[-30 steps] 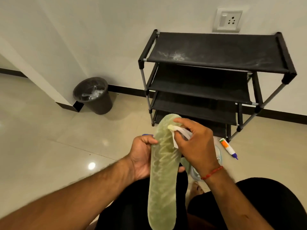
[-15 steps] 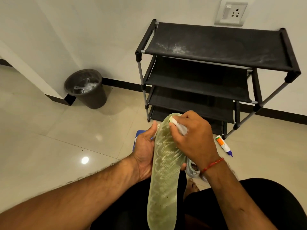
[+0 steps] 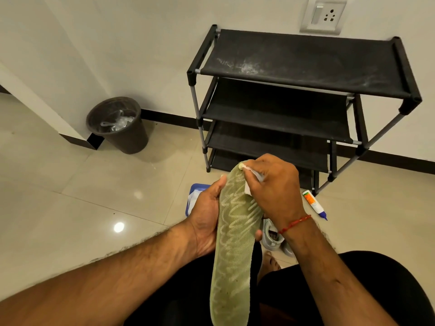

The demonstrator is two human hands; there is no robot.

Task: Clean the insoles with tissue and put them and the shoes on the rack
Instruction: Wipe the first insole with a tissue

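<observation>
At the far left a broad stretch of pale tiled floor lies bare, the widest open room in view, and against the wall corner stands a dark waste bin with crumpled clear plastic inside, probably where the used tissue will go. Nearer the middle, the left hand is closed around the left edge of a green mesh insole, thumb on the near face and fingers wrapped behind, one fingertip showing at the right edge; it seems held this way to keep the long, floppy piece stiff and upright, its patterned face turned to the person. Behind that hand a blue packet lies on the floor, mostly hidden. The insole runs from the lap up to a rounded toe end, which sits just in front of the bottom shelf of the black shoe rack. The right hand is curled tight over a wad of white tissue and presses it on the toe end, so the wiping looks to be at the top of the insole. The rack's four fabric shelves are bare, the top one dusty, with free access from the front. Below the right wrist a pale grey shoe rests on the floor, partly covered by the arm. Just right of the rack's front leg lies a small glue tube, close enough to be nudged when the shoes go in.
</observation>
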